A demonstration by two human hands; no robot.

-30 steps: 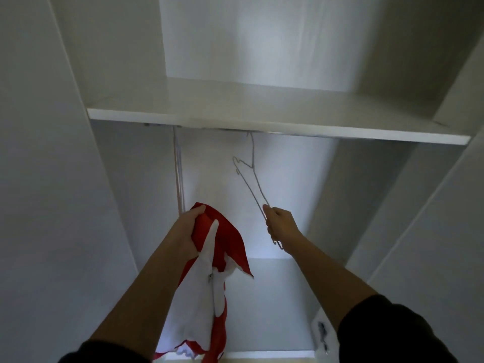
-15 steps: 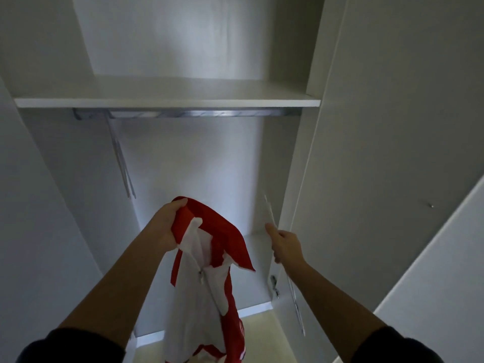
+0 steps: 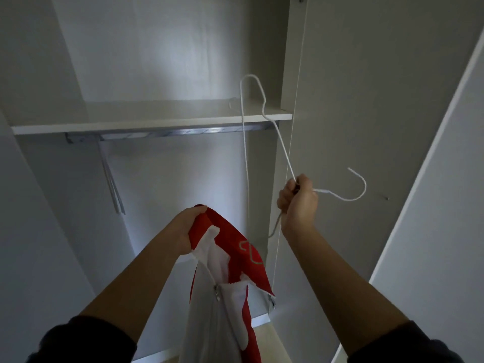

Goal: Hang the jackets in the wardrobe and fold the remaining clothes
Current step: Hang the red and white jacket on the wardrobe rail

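The jacket pinched under the fingers of the left hand is thin woven cloth, red outside with a smooth white lining, both nearly matt and softly creased. Below those fingers its zip pull is small bright metal. The hanger running up from the curled fingers of the right hand is thin wire with a smooth white coating, faintly glossy. Above both sets of fingers, the shelf is a flat white board with a dull, even finish, and the rail beneath it is silvery metal with a streaked shine. The door to the right of the fingers has the same matt white face. The sleeves are dark, matt cloth.
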